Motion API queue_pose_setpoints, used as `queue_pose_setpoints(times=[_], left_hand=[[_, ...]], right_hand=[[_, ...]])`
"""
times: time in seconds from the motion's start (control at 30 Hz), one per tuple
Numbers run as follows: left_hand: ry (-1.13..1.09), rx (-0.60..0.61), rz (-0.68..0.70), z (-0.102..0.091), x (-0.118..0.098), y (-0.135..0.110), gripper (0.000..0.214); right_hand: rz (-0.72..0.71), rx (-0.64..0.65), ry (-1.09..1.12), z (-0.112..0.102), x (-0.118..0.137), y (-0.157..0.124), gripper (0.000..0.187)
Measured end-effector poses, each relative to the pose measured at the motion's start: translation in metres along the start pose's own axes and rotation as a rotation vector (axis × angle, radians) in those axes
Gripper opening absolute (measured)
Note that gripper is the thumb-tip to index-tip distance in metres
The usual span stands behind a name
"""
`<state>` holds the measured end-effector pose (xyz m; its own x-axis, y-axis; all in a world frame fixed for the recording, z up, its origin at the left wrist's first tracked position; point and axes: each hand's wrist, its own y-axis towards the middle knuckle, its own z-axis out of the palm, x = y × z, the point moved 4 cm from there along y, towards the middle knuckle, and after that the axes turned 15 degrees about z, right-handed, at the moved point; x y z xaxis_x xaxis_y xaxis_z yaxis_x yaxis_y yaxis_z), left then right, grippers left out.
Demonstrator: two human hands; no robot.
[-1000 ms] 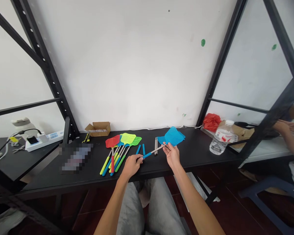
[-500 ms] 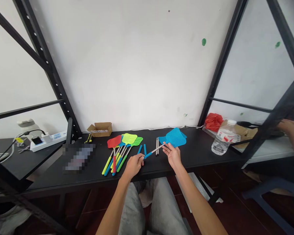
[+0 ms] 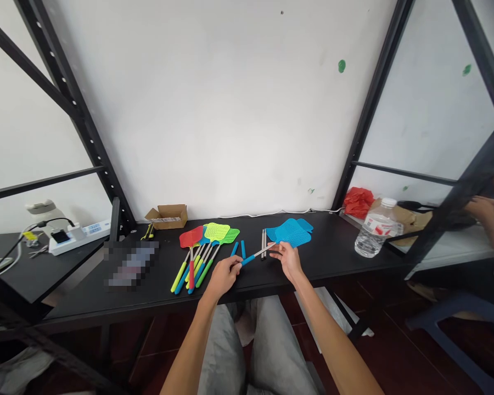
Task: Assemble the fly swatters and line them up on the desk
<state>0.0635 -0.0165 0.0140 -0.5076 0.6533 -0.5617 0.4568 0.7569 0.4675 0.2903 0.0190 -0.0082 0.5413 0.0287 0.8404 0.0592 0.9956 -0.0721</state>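
Observation:
A blue fly swatter point(image 3: 297, 236) with a metal shaft is held across the front of the black table. My left hand point(image 3: 226, 272) is closed around its blue grip. At the swatter's neck, the fingers of my right hand point(image 3: 288, 259) pinch where the shaft meets the blue mesh head. Other blue swatter heads point(image 3: 305, 224) lie just behind it, partly covered. Two metal rods point(image 3: 264, 244) lie side by side left of the heads. Beyond my left hand rest two loose blue grips point(image 3: 243, 249). To the left, several fly swatters point(image 3: 191, 269) in red, yellow, green and blue are piled together.
An open cardboard box point(image 3: 168, 216) and a yellow-black cutter point(image 3: 148, 232) sit at the back left. A water bottle point(image 3: 374, 230) and red plastic bag point(image 3: 358, 202) are on the right. A power strip point(image 3: 82, 237) lies far left. Another person's hand point(image 3: 483, 209) shows at the right.
The blue swatter's head has dipped slightly toward the table. My right hand has shifted a little left along the neck, while my left hand keeps its hold on the grip.

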Motion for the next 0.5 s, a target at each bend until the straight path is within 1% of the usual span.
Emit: queue_pose_setpoints(times=[0.17, 0.27, 0.33, 0.4, 0.5], left_hand=[[0.016, -0.020, -0.024, -0.0003, -0.0025, -0.0011, 0.025], [0.032, -0.025, -0.039, 0.0004, -0.0028, -0.0022, 0.026], [0.044, -0.025, -0.039, 0.0006, -0.0035, -0.0024, 0.030], [0.057, -0.026, -0.030, 0.0003, -0.0047, -0.0020, 0.037], [0.071, -0.024, -0.009, -0.0003, -0.0067, -0.0011, 0.044]], right_hand=[[-0.019, -0.004, -0.050, 0.0032, -0.0012, -0.0009, 0.042], [-0.022, -0.065, -0.049, 0.0020, -0.0047, 0.0013, 0.054], [-0.026, -0.100, -0.077, 0.0011, -0.0063, 0.0020, 0.057], [-0.023, -0.091, -0.157, 0.0019, -0.0071, 0.0015, 0.056], [0.003, -0.027, -0.267, 0.0054, -0.0086, -0.0005, 0.057]])
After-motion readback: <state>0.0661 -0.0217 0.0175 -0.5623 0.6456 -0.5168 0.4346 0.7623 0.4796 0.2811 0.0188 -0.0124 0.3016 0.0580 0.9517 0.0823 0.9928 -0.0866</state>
